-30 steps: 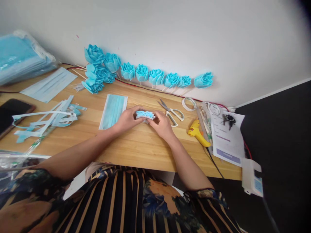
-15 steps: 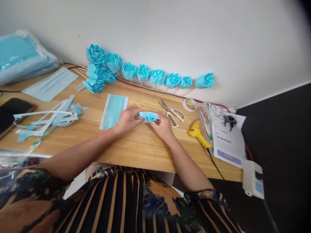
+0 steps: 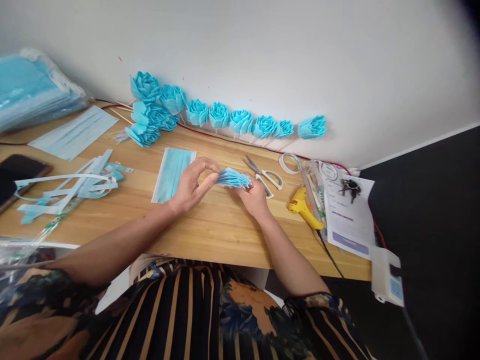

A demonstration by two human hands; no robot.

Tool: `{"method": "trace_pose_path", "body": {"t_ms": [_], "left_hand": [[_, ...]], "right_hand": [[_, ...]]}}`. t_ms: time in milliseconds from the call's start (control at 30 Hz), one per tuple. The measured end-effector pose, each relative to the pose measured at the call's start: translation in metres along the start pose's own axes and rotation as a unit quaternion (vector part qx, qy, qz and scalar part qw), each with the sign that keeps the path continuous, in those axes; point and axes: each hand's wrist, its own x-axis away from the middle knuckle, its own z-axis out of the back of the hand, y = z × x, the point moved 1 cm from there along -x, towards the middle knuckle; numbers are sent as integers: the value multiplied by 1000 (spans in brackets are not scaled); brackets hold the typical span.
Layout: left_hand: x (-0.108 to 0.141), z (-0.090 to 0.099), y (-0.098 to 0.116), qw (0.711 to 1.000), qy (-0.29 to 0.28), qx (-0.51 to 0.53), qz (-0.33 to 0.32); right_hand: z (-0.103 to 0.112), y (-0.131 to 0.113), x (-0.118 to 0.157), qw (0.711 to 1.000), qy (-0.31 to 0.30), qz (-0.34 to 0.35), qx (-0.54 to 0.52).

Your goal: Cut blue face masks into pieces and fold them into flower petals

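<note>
A bundle of layered, pleated blue face-mask material (image 3: 234, 178) is held above the table by my right hand (image 3: 255, 199), closed round its right end. My left hand (image 3: 194, 186) is at the bundle's left end, thumb and fingers apart; its thumb tip comes close to the layers, and whether it touches cannot be made out. Under and beyond my left hand lies a flat blue face mask (image 3: 174, 172). Just behind my right hand, scissors (image 3: 264, 175) with white handles rest on the wood, blades apart.
Blue mask-fabric flowers (image 3: 240, 121) on sticks line the wall. At left are a bag of masks (image 3: 33, 92), a pale sheet (image 3: 75, 131), cut strips (image 3: 78, 182) and a phone (image 3: 20, 175). A tape roll (image 3: 290, 163), yellow glue gun (image 3: 305, 207), paper (image 3: 347, 215) and keys (image 3: 351, 187) lie right.
My left hand has let go of the bundle's left end and opened, shifting slightly left. The bundle stays in my right hand and now shows more of its layered side.
</note>
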Motion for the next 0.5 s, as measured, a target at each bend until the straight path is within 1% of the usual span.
{"method": "trace_pose_path", "body": {"t_ms": [100,233,300,400,500], "left_hand": [[0,2,5,998,18,-18,-56],[1,0,5,992,11,-53,-115],[1,-1,5,991,4,-63,-115],[1,-1,6,993,-3,-70,-93],[-1,0,8,996,1,-52,-79]], "right_hand": [[0,0,0,1000,7,5,-23],[-1,2,0,1000,7,4,-28],[-1,2,1,1000,8,4,-15],[-1,1,1,1000,2,12,-11],[0,-2,2,1000,-2,22,-23]]}}
